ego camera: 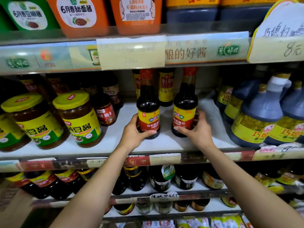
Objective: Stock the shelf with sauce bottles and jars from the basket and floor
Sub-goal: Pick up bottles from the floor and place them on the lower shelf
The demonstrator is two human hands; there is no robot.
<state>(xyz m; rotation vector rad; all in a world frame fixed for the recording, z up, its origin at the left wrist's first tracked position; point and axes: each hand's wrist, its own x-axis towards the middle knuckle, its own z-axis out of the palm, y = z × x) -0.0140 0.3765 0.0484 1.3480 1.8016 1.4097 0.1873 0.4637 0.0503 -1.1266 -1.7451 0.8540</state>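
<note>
Head view: my left hand curls round the base of one sauce bottle and my right hand grips a second sauce bottle. Both are upright, side by side on the white middle shelf, between the yellow-lidded jars and the big jugs. I judge it best to slide them straight back toward the rear row, labels facing out, and to let go only once each base sits flat.

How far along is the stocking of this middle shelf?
Already shelved: yellow-lidded glass jars of brown paste on one side, big dark plastic jugs on the other. In hand: the left hand grips one dark sauce bottle with a red-and-yellow label, the right hand grips a twin bottle, both upright at the middle of the white shelf board. Remaining: letting go. The basket and floor are unseen, so further stock is unknown.
</note>
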